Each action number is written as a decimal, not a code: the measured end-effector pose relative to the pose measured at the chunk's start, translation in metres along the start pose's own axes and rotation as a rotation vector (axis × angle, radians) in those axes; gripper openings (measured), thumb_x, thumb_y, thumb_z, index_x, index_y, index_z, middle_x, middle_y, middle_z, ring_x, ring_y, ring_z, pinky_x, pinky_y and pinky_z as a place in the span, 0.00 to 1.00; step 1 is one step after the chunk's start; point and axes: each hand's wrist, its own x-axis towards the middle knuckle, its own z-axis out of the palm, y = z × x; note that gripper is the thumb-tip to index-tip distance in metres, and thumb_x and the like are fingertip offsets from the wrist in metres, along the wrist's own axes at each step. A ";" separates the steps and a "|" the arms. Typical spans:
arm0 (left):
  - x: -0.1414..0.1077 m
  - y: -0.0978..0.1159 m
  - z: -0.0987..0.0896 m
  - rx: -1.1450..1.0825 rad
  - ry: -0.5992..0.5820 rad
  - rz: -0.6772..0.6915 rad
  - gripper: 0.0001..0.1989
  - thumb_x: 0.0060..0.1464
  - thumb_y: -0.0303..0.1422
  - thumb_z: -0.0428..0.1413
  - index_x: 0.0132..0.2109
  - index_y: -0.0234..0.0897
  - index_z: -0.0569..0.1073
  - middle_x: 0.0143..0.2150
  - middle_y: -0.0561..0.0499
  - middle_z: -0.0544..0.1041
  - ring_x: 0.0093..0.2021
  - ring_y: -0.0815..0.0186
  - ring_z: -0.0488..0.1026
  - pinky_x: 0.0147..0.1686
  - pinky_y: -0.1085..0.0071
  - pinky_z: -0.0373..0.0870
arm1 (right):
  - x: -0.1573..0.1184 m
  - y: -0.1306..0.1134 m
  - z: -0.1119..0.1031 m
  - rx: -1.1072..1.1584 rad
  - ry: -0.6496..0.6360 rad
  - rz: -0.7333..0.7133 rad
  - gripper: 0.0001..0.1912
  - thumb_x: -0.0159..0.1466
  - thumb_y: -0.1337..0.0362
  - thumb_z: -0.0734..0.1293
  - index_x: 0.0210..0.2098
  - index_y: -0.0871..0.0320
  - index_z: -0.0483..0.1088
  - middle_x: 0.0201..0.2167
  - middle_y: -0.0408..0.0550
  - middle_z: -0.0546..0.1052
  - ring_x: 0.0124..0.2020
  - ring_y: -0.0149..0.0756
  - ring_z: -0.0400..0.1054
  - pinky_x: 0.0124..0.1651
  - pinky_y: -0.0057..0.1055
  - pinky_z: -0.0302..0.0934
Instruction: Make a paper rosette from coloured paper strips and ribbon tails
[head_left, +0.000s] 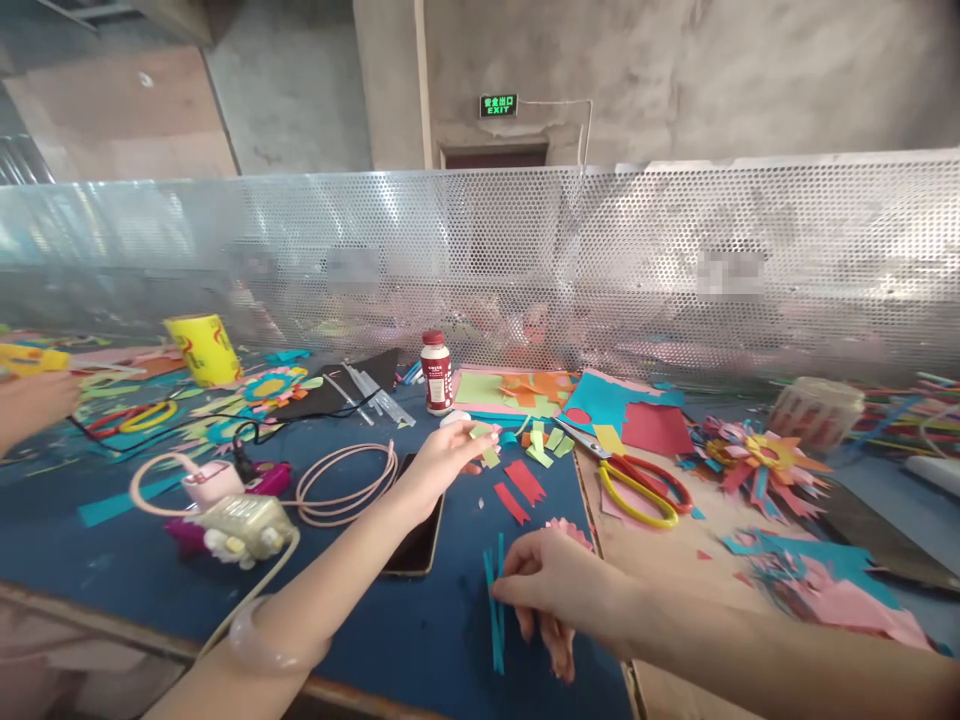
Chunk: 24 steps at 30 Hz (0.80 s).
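Observation:
My left hand (442,460) reaches out over the table, fingertips pinched together at a small light green paper piece (490,456). Just past it lie more green paper pieces (538,442) and red paper pieces (525,483). Closer to me, my right hand (544,590) pinches thin blue paper strips (495,615) between thumb and finger. Part of a pink fringed paper (571,532) shows behind that hand. Scissors (637,480) with red and yellow handles lie to its right, partly over the cardboard. A phone (416,540) lies under my left forearm.
A bottle (437,373) with a red cap stands behind my left hand. Plugs on a power strip (240,525) and a coiled pink cable (345,485) lie left. Paper flowers (761,455) lie right. A perforated metal panel (480,260) borders the back. Another person's hand (34,405) is far left.

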 end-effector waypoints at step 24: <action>-0.006 0.008 0.002 0.060 -0.050 -0.030 0.18 0.47 0.40 0.59 0.43 0.34 0.72 0.42 0.43 0.74 0.43 0.60 0.71 0.33 0.72 0.68 | -0.020 0.017 -0.004 -0.253 0.171 -0.089 0.13 0.60 0.60 0.60 0.42 0.55 0.69 0.18 0.35 0.69 0.06 0.22 0.60 0.06 0.16 0.54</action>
